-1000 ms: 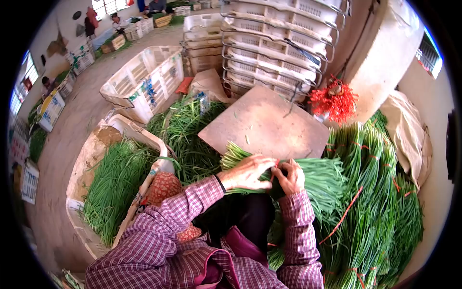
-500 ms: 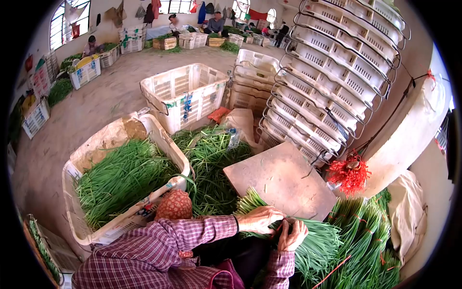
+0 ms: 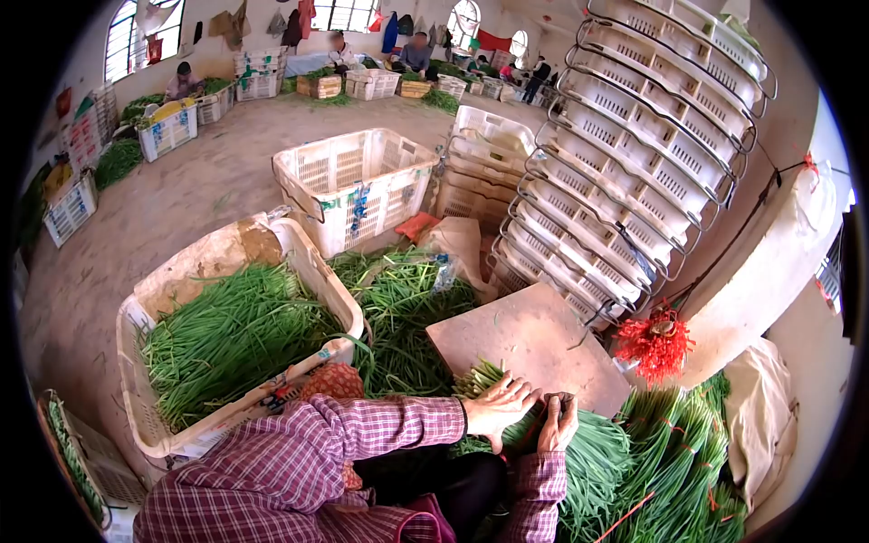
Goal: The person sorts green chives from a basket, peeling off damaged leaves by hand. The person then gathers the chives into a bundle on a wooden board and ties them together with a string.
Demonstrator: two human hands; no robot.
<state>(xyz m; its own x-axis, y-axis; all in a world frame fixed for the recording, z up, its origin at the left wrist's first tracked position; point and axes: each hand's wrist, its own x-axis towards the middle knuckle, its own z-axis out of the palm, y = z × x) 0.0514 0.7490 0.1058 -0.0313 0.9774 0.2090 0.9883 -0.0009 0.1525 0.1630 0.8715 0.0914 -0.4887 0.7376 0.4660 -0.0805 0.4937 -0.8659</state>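
Note:
A bunch of long green stalks lies across my lap, its pale cut ends pointing left beside the square board. My left hand rests on the bunch near the pale ends, its fingers bent over the stalks. Close to its right, my right hand has thumb and fingers pinched together above the leaves; what they hold is too small to make out. Bundles with red ties are piled to the right. A crate of loose green stalks stands at my left.
An empty white crate stands ahead, beside a tall stack of white crates. Red ties hang at the right by a beige sack. Loose greens cover the floor by the board. Several people sit among crates far off.
The view has tilted up and turned left, bringing more of the room in. My hands stay at the bunch; my right fingers have lifted slightly off the spot where red showed.

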